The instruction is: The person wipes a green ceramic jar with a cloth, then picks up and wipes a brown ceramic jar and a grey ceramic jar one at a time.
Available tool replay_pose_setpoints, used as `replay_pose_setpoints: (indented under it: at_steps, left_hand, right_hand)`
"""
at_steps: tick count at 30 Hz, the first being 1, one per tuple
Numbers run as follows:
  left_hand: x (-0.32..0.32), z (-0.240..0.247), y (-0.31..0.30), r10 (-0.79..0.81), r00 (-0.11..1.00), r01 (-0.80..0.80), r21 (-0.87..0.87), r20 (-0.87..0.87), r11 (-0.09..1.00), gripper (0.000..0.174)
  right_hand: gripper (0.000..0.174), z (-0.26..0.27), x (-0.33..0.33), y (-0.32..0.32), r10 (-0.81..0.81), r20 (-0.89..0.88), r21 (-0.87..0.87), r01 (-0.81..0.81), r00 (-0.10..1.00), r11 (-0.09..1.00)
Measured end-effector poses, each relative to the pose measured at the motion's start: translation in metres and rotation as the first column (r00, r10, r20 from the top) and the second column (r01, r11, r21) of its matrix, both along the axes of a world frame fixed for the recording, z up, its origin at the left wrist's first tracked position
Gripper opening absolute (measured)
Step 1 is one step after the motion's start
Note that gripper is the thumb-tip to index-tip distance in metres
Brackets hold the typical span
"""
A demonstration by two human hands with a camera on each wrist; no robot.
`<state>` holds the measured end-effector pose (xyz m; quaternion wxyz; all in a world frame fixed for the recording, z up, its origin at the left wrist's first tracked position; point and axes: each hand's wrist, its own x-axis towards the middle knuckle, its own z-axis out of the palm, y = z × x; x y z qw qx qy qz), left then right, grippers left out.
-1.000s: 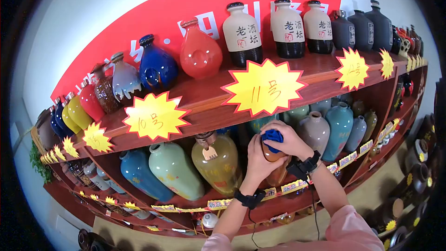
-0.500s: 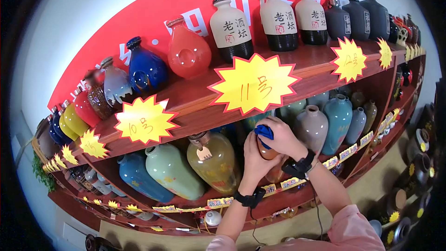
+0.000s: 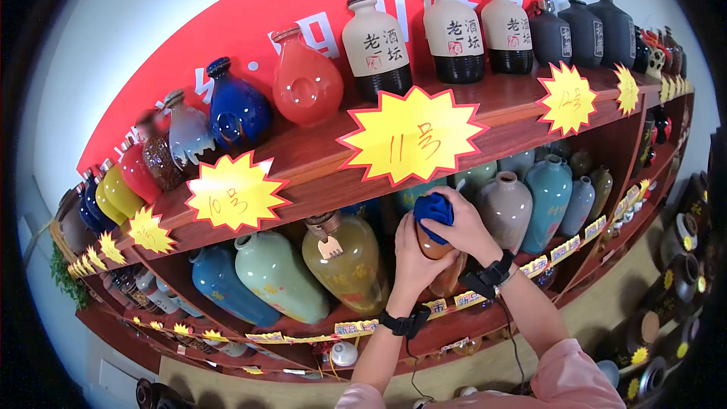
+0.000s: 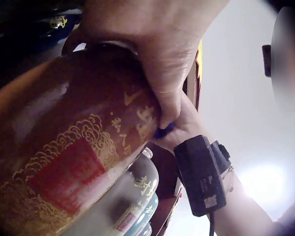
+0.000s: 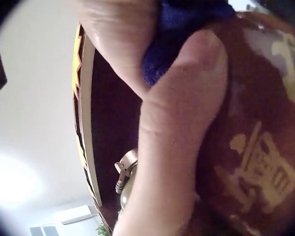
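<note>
Between both hands is a glossy brown jar [image 4: 64, 113] with gold writing and a red square panel, its body tilted in the left wrist view. My left hand [image 3: 415, 263] grips it near the top, thumb and fingers spread round the shoulder. In my right hand [image 3: 466, 229] is a bunched blue cloth [image 3: 434, 210], held against the jar's neck and upper part. The right wrist view shows the cloth [image 5: 187, 24] close up, against the brown glaze. The jar's mouth is hidden under cloth and fingers.
Tall glazed jars crowd the same shelf: an olive one [image 3: 347, 265] and a pale green one [image 3: 279, 276] left, a grey one [image 3: 506, 216] and a teal one [image 3: 548, 204] right. The upper shelf [image 3: 318, 178] overhangs close, bearing bottles and a star-shaped price card [image 3: 413, 136].
The head view has shifted slightly. My right hand has moved the blue cloth about the jar's top, and more of the cloth shows now. My left hand keeps its grip on the jar.
</note>
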<state>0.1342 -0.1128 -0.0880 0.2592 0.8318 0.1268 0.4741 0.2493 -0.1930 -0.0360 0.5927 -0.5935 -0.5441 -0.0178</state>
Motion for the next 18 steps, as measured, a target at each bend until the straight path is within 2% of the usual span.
replay_pose_setpoints:
  at_steps: [6,12,15,18]
  left_hand:
    - [0.001,-0.002,0.002,0.004,1.0,-0.005,0.037,0.025,0.999,0.102]
    - [-0.001,0.0,0.004,-0.025,1.0,0.025,0.053,-0.008,0.998,0.103]
    - [-0.006,0.005,0.004,-0.07,0.997,0.072,0.057,-0.035,0.996,0.106]
    - [-0.007,0.0,0.007,-0.076,0.997,0.077,0.051,-0.024,0.996,0.107]
  right_hand:
    - [0.054,-0.018,-0.008,-0.004,-0.178,0.006,0.061,0.177,0.984,0.982]
    - [0.059,-0.04,-0.02,-0.017,-0.227,-0.059,0.14,0.233,0.972,0.962]
    - [0.061,-0.045,-0.023,-0.019,-0.199,0.004,0.174,0.196,0.98,0.965]
    - [0.06,-0.027,-0.035,-0.033,-0.221,0.242,0.143,0.19,0.945,0.971]
